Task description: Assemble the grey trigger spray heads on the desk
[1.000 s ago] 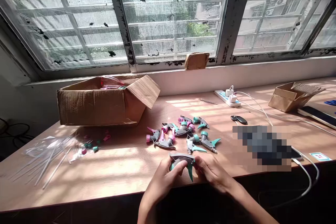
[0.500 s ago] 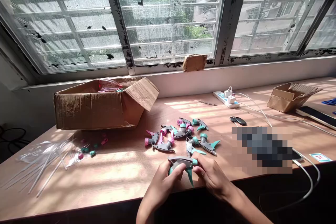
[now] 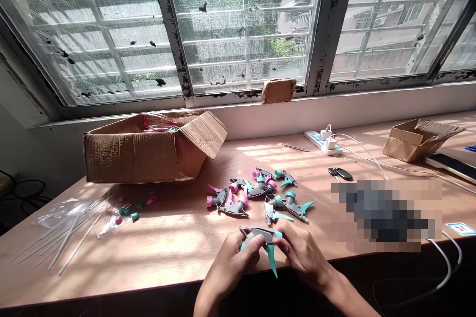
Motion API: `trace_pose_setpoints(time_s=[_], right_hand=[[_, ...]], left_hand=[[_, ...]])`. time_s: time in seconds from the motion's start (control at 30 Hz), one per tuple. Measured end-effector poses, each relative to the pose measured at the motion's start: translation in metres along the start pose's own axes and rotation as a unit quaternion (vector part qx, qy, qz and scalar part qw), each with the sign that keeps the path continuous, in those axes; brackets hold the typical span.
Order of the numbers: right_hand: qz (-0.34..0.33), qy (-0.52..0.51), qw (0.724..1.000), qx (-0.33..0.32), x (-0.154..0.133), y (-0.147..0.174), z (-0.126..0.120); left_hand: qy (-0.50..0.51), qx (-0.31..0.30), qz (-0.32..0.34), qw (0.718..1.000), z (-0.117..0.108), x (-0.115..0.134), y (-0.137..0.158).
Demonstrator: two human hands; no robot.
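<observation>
Both hands hold one grey spray-trigger head [image 3: 260,236] with a teal trigger hanging down, just above the front edge of the wooden table [image 3: 178,237]. My left hand [image 3: 232,262] grips its left end. My right hand [image 3: 301,252] pinches its right end by the teal collar. Just beyond the hands lies a scattered pile of several more trigger heads [image 3: 260,193], grey with pink or teal parts.
An open cardboard box [image 3: 141,151] stands at the back left. Clear thin tubes and a plastic bag [image 3: 74,223] with small caps lie at the left. A power strip [image 3: 323,141], keys [image 3: 340,174], cables, a small box [image 3: 416,137] and a phone [image 3: 451,166] sit right.
The hands have turned the trigger head slightly; its teal trigger now points further down. The view shifted a little.
</observation>
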State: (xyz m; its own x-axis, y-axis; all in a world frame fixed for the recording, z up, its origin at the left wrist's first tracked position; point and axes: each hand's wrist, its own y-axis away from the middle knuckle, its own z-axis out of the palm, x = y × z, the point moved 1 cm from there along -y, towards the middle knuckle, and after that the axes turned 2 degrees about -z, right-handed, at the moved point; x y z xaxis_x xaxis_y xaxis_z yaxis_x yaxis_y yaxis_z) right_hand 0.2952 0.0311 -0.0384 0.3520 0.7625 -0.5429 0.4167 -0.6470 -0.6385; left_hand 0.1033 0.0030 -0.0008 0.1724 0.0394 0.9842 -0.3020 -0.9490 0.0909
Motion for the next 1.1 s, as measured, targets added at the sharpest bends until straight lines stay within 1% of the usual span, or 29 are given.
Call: trace_pose_setpoints(time_s=[0.1, 0.17, 0.2, 0.27, 0.33, 0.43, 0.47, 0.53, 0.63, 0.7, 0.77, 0.8, 0.87, 0.93, 0.97, 1.0, 1.03, 1.1], right_hand=[[-0.06, 0.056, 0.996, 0.022, -0.002, 0.003, 0.005], [-0.073, 0.068, 0.995, 0.024, -0.002, 0.004, 0.006], [-0.065, 0.06, 0.996, 0.023, -0.002, 0.004, 0.006], [-0.02, 0.016, 1.0, 0.009, -0.002, 0.003, 0.004], [0.046, -0.055, 0.997, -0.011, -0.003, 0.001, 0.001], [0.136, -0.163, 0.976, -0.048, -0.006, -0.001, -0.004], [0.154, -0.19, 0.968, -0.06, -0.006, -0.001, -0.005], [0.164, -0.218, 0.959, -0.082, -0.006, -0.002, -0.007], [0.146, -0.202, 0.965, -0.079, -0.003, -0.003, -0.007], [0.13, -0.165, 0.976, -0.049, -0.001, -0.002, -0.005], [0.1, -0.103, 0.99, -0.013, -0.001, 0.0, -0.001], [0.073, -0.062, 0.995, 0.003, -0.002, 0.001, 0.001], [-0.001, 0.017, 0.999, 0.029, -0.006, 0.002, 0.003], [-0.067, 0.069, 0.994, 0.045, -0.011, 0.003, 0.003], [-0.086, 0.079, 0.992, 0.049, -0.012, 0.003, 0.003], [-0.093, 0.076, 0.992, 0.047, -0.013, 0.003, 0.002], [-0.084, 0.061, 0.994, 0.043, -0.014, 0.002, 0.001], [-0.019, -0.008, 1.0, 0.019, -0.012, 0.001, -0.001]], left_hand=[[0.006, -0.008, -0.008, 1.0, -0.002, 0.002, 0.002], [-0.01, -0.01, -0.002, 1.0, -0.003, 0.002, 0.002], [-0.024, -0.007, 0.006, 1.0, -0.003, 0.002, 0.002], [-0.061, 0.008, 0.03, 0.998, -0.003, 0.0, 0.001], [-0.093, 0.023, 0.052, 0.994, -0.003, -0.001, -0.001], [-0.111, 0.034, 0.061, 0.991, -0.002, -0.004, -0.002], [-0.109, 0.034, 0.06, 0.992, -0.002, -0.004, -0.003], [-0.1, 0.031, 0.063, 0.992, -0.001, -0.005, -0.003], [-0.099, 0.032, 0.074, 0.992, 0.0, -0.005, -0.003], [-0.109, 0.054, 0.07, 0.99, 0.0, -0.005, -0.002], [-0.101, 0.065, 0.053, 0.991, 0.0, -0.005, -0.001], [-0.086, 0.061, 0.042, 0.994, -0.001, -0.004, 0.0], [-0.048, 0.038, 0.019, 0.998, -0.002, -0.003, 0.002], [-0.026, 0.02, 0.001, 0.999, -0.003, -0.003, 0.005], [-0.028, 0.016, 0.0, 0.999, -0.004, -0.002, 0.005], [-0.036, 0.015, 0.005, 0.999, -0.004, -0.002, 0.005], [-0.048, 0.018, 0.014, 0.999, -0.005, -0.002, 0.004], [-0.076, 0.037, 0.037, 0.996, -0.005, -0.004, 0.001]])
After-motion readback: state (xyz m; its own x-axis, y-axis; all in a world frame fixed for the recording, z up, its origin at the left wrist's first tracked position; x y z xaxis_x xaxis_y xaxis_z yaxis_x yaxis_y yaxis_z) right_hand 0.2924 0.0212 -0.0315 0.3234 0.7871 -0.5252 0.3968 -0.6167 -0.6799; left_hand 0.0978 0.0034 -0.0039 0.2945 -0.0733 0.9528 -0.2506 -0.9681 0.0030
